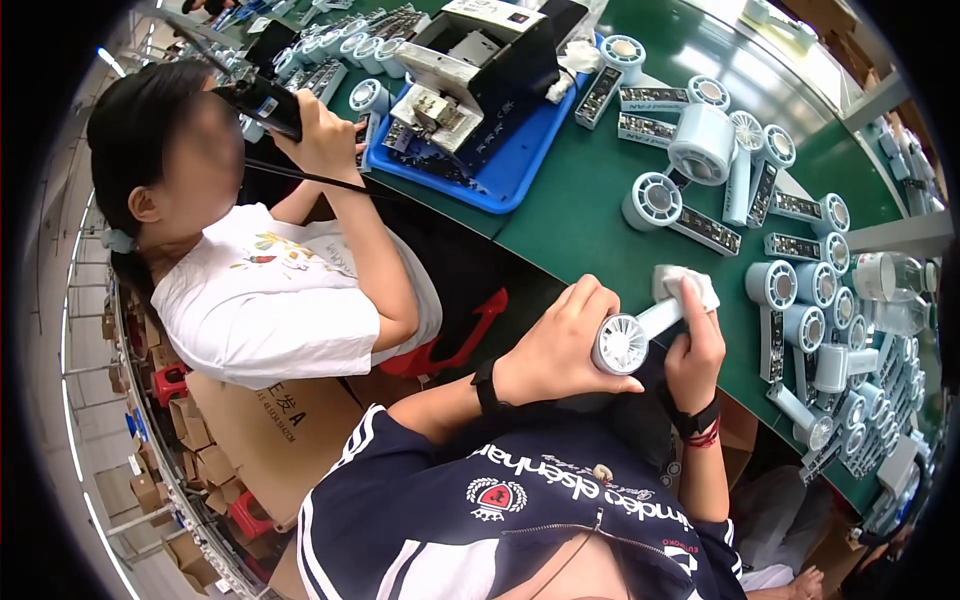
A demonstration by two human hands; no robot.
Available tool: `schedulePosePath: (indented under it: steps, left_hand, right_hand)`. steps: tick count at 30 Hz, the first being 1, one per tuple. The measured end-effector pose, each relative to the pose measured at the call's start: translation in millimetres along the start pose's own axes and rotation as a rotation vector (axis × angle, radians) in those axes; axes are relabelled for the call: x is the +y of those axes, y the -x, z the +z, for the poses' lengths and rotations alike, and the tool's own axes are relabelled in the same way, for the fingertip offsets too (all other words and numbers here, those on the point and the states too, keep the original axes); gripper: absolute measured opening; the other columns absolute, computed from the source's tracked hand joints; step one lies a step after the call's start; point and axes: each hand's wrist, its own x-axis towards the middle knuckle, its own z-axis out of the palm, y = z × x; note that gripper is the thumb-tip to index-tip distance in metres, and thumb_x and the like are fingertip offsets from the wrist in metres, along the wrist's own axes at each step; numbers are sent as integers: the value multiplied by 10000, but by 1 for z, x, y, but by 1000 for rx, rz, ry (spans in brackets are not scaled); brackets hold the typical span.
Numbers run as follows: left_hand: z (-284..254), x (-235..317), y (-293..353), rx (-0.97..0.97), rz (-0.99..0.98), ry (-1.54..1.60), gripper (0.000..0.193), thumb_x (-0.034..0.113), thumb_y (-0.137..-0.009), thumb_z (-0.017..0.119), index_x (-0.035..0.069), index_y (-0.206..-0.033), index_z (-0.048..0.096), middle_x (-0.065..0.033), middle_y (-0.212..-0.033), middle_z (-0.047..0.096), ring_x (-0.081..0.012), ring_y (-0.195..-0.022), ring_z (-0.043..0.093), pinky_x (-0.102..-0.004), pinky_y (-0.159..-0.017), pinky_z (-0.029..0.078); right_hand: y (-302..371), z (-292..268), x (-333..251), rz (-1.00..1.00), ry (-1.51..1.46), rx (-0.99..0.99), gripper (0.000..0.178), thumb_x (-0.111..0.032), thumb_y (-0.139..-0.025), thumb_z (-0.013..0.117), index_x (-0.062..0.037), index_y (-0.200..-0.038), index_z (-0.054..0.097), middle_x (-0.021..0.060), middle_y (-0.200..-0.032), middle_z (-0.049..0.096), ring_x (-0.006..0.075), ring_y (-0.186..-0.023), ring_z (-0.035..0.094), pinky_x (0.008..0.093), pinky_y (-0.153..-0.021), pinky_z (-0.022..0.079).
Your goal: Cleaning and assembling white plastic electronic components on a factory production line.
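Note:
My left hand (557,343) is closed around the round head of a pale blue handheld fan (621,344), whose grille is turned up. The fan's handle slants away to the right. At the handle's far end, my right hand (697,352) presses a crumpled white cloth (688,286) against it, with the fingers stretched over the cloth. The cloth hides the end of the handle. Both hands are near the front edge of the green table (560,235).
Several fan units with exposed circuit boards (708,230) lie across the table, crowding its right side. A blue tray (500,195) bears a black and white machine (480,75). A clear plastic bottle (893,290) lies at right. At left, a co-worker (270,290) holds a black tool (268,105).

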Motion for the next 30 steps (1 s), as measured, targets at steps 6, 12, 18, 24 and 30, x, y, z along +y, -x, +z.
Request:
schedulePosePath:
  steps: [6, 12, 18, 24, 30]
  left_hand:
    - [-5, -20, 2, -137, -103, 256, 783, 546, -735, 769, -30, -1142, 430, -169, -1042, 479, -287, -906, 545, -363, -782, 466]
    - [-3, -19, 6, -218, -263, 487, 779, 596, -846, 635, -61, -1199, 410, -193, -1131, 495, -307, -1050, 550, -370, -921, 442]
    - [18, -19, 12, -161, -580, 1099, 644, 529, -948, 521, -37, -1221, 376, -139, -1140, 521, -194, -1023, 579, -345, -826, 533]
    - [29, -14, 22, -140, -529, 1229, 591, 487, -968, 510, -11, -1243, 347, -135, -1138, 532, -172, -995, 593, -353, -731, 592]
    - [27, -16, 19, -196, -524, 1234, 528, 447, -977, 520, 26, -1243, 345, -123, -1142, 541, -181, -987, 606, -355, -745, 588]
  right_hand:
    - [-5, 5, -38, -148, -44, -30, 678, 188, -643, 380, 58, -1288, 544, 296, -1191, 586, 438, -1136, 572, 413, -967, 454]
    - [-11, 8, -40, -75, -85, -123, 719, 183, -630, 383, 52, -1324, 513, 309, -1223, 568, 451, -1140, 557, 454, -996, 431]
    - [3, 7, -33, -61, 11, -112, 737, 188, -666, 362, 49, -1385, 449, 280, -1312, 536, 413, -1282, 479, 422, -1070, 369]
    - [9, 12, -30, -43, 169, 18, 733, 183, -664, 406, 62, -1387, 436, 289, -1274, 554, 420, -1240, 507, 444, -1047, 396]
    - [19, 14, -29, 10, 130, -22, 692, 165, -695, 466, 60, -1379, 446, 275, -1269, 563, 415, -1224, 523, 445, -1030, 411]
